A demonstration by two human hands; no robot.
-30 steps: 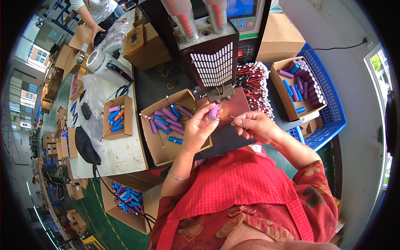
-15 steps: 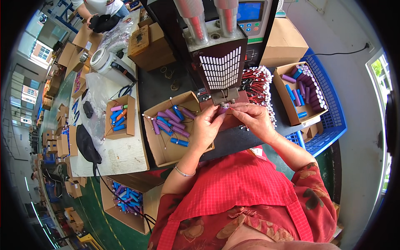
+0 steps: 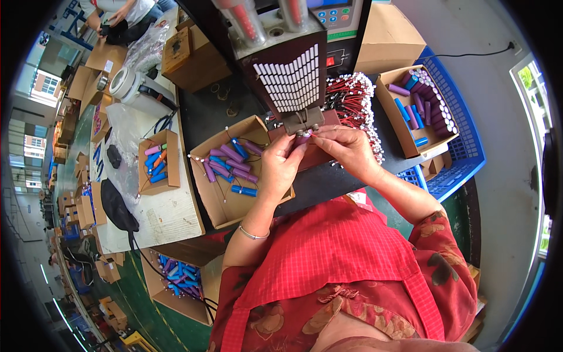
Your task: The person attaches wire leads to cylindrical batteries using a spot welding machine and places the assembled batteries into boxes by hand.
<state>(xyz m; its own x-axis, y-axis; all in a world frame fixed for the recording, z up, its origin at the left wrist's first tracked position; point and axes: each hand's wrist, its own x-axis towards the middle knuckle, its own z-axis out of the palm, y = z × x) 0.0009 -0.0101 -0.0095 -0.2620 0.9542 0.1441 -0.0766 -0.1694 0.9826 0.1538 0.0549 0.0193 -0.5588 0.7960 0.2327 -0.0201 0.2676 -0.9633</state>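
My left hand (image 3: pixel 280 163) grips a purple cylindrical battery cell (image 3: pixel 301 140) between thumb and fingers. The cell's top end is right under the tip (image 3: pixel 304 125) of a dark bench machine (image 3: pixel 287 73) that looks like a spot welder; whether they touch I cannot tell. Opposite, my right hand (image 3: pixel 350 151) pinches a thin red wire lead (image 3: pixel 314 135) against the top of the cell. The fingertips partly hide the joint. To the left of my left hand, an open cardboard box (image 3: pixel 220 202) holds loose purple and blue cells, some with leads attached.
Red wire leads with white connectors (image 3: pixel 358 108) lie heaped beside the machine. At right, a box of cells (image 3: pixel 404 138) rests on a blue basket (image 3: pixel 478 149). On the left stand a smaller box (image 3: pixel 167 186) and a white jug (image 3: pixel 138 94). Another person (image 3: pixel 126 17) handles something black.
My view has shifted, so the bench appears farther up and left. Both hands keep their places under the machine tip, still on the cell and wire. The other person's hands have moved.
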